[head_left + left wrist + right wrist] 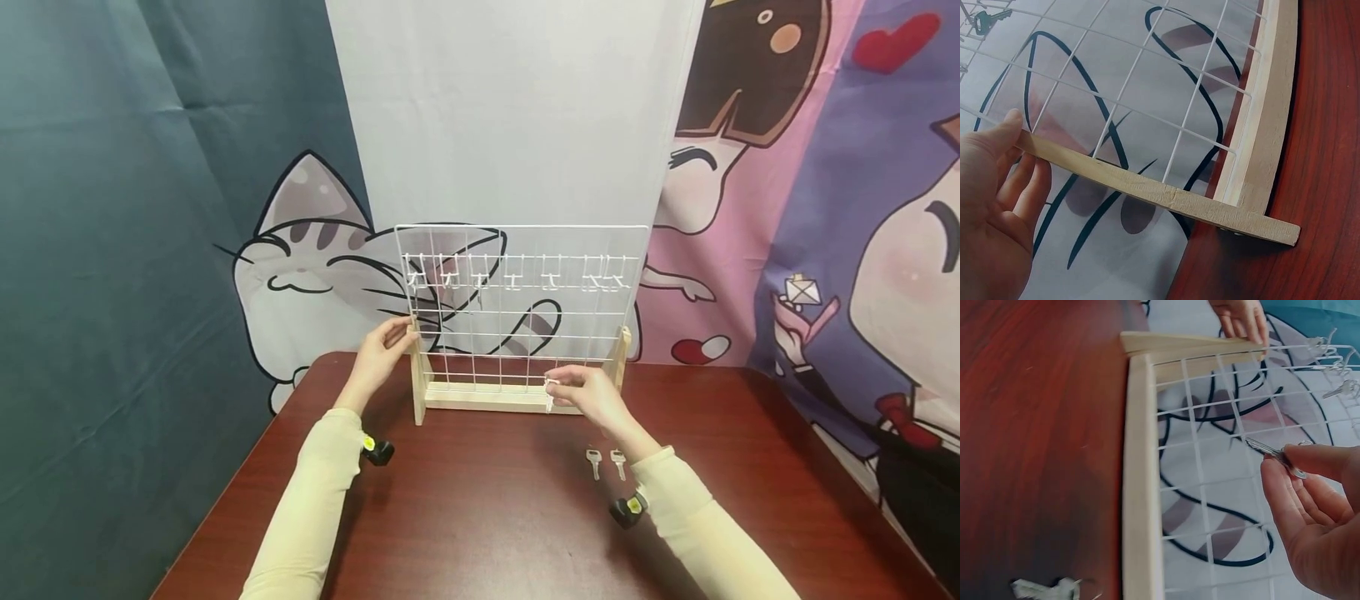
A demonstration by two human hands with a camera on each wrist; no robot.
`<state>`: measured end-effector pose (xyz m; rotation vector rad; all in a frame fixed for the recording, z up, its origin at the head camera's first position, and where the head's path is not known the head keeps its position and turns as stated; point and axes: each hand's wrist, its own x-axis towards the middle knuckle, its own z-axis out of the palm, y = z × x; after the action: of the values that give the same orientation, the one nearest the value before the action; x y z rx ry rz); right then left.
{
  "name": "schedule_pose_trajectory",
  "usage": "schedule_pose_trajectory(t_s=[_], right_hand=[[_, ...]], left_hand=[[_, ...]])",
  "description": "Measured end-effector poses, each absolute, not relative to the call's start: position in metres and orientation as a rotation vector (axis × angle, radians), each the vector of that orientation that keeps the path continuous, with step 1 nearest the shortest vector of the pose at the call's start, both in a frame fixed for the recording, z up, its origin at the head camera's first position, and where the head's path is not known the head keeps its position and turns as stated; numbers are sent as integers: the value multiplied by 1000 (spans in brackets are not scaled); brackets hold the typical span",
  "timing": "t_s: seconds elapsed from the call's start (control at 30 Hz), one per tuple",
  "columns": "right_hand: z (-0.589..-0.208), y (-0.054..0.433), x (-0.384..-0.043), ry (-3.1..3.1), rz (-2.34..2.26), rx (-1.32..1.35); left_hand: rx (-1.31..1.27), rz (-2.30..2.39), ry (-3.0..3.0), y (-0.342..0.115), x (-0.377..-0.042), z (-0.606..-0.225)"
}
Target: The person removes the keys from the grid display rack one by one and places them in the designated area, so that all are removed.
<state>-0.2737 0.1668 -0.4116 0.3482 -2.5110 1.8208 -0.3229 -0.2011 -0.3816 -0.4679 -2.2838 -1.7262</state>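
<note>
A white wire grid rack [517, 333] on a wooden stand stands at the far side of the table. My left hand [401, 332] holds its left wooden post [1147, 187], thumb lying along the wood [1013, 122]. My right hand [558, 385] pinches a small silver key [1272, 452] between thumb and fingers, close in front of the grid's lower right part. Two more keys [606, 461] lie on the table just behind the right wrist. A row of white hooks [517, 275] runs along the upper grid, and one key [988, 19] hangs there.
The dark red wooden table [487, 517] stretches toward me. The rack's wooden base bar [1141, 487] lies on it. Behind hang a white sheet [510, 108] and cartoon-printed cloths [825, 208]. Both wrists carry small black cameras [378, 451].
</note>
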Motion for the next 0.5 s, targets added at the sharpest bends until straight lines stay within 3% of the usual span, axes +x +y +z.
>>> schedule_pose_trajectory(t_s=[0.5], right_hand=[[-457, 186, -265, -2628, 1827, 411]], left_hand=[[-475, -1684, -2306, -201, -323, -382]])
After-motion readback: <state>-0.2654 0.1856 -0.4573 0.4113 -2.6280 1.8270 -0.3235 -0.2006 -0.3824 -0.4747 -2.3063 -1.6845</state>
